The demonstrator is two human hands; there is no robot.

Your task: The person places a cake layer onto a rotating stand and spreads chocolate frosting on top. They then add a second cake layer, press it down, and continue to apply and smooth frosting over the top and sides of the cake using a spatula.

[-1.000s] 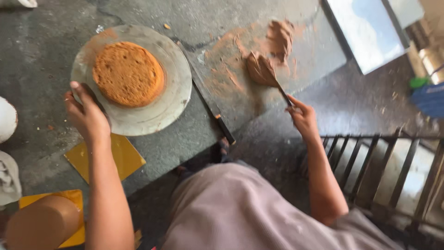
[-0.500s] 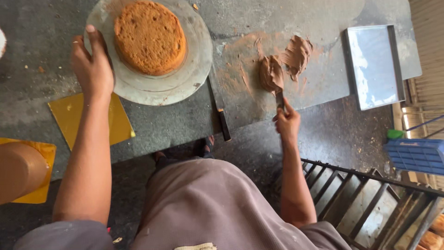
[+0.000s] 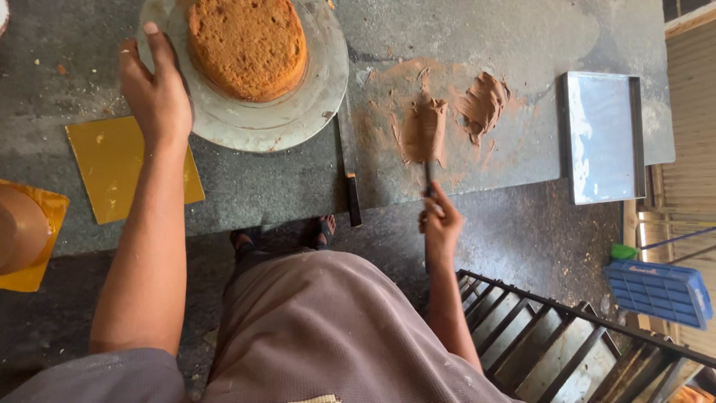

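head view: single camera, looking straight down at the worktop, dark grey stone, dusted with crumbs.
left hand: at about 10 o'clock in frame, palm down, fingers laid over the left rim of the round metal plate; grip is a loose hold on that rim, thumb side hidden, so how tight I cannot tell.
round metal plate: 12 o'clock, top edge cut off by the frame.
sponge cake: bare brown round, sits centred on the plate, apart from the left hand.
right hand: just right of centre, at the front edge of the worktop, grip closed around the handle of the palette knife.
palette knife: blade points to 12 o'clock, lies flat on the worktop, coated in brown frosting.
frosting smear: thicker brown dab at 1 o'clock from the blade, near but apart; a thin reddish film is spread around both.
long knife: lies between plate and palette knife, dark handle overhanging the worktop edge.
square metal tray: 3 o'clock, well apart from the right hand, one corner over the edge.
yellow boards: 9 o'clock, just below the left hand; a second one at the left frame edge carries a brown round.
floor: metal rack at 5 o'clock, blue brush at 4 o'clock.
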